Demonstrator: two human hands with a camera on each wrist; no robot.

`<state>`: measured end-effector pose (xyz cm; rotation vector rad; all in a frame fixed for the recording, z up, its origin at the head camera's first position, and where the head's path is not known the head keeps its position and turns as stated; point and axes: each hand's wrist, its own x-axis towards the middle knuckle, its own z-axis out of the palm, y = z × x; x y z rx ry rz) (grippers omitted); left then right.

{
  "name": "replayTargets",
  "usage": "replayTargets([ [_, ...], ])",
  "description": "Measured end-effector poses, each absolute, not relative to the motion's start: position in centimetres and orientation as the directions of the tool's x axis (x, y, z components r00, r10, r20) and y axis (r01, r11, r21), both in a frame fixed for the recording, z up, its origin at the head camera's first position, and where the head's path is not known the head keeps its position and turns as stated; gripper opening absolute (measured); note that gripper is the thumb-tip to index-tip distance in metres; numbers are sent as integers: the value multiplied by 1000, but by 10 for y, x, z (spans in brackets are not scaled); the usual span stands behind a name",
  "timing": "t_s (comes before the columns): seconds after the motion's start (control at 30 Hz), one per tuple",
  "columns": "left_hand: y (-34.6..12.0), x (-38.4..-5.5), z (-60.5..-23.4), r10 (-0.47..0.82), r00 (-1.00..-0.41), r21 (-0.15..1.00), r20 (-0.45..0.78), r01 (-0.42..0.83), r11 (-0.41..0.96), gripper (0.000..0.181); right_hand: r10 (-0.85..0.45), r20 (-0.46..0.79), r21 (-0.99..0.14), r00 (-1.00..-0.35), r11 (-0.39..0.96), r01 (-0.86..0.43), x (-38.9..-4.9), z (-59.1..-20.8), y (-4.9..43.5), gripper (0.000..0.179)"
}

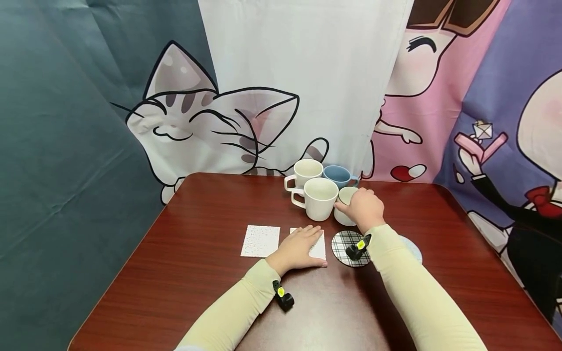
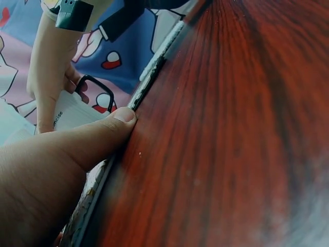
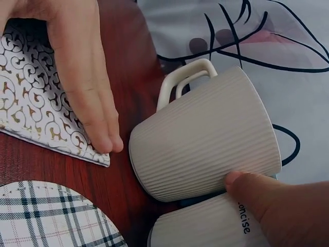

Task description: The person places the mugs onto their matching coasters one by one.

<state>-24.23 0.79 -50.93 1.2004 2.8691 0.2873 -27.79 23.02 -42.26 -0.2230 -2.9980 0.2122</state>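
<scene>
My left hand (image 1: pixel 298 248) rests with its fingers extended over a square white coaster (image 1: pixel 319 248) that has a gold scroll pattern (image 3: pixel 31 98); its thumb touches the table beside the coaster's edge. With my right hand (image 1: pixel 368 208) I grip a small white mug (image 1: pixel 342 215) with a dark rim, a black handle (image 2: pixel 105 92) and lettering on its side. The right thumb (image 3: pixel 257 190) lies near that lettering. A ribbed white mug (image 1: pixel 320 202) stands right beside the gripped one. Directly in front of the gripped mug lies a round plaid coaster (image 1: pixel 344 243).
Behind stand another white mug (image 1: pixel 308 169) and a blue mug (image 1: pixel 337 176), close together near the table's back edge. A speckled square coaster (image 1: pixel 261 241) lies left of my left hand. Partly behind the right sleeve is a pale blue round coaster (image 1: pixel 412 247). Printed cloth hangs behind the table (image 1: pixel 197 209).
</scene>
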Motion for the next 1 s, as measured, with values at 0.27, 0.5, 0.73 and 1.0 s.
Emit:
replayTargets([
  [0.27,9,-241,-509,703,-708,196,66,700,687,95,183,53,-282,-982,946,161,-265,-420,251,130],
  [0.5,7,-241,-510,754,-639,204,151,766,609,91,273,46,-492,-961,843,216,-248,-430,282,115],
  [0.73,6,-240,-508,830,-539,203,146,837,508,85,357,53,-727,-933,654,209,-240,-456,289,86],
  [1.0,7,-237,-512,869,-484,89,101,875,476,70,282,-14,-887,-959,440,142,-247,-475,288,66],
])
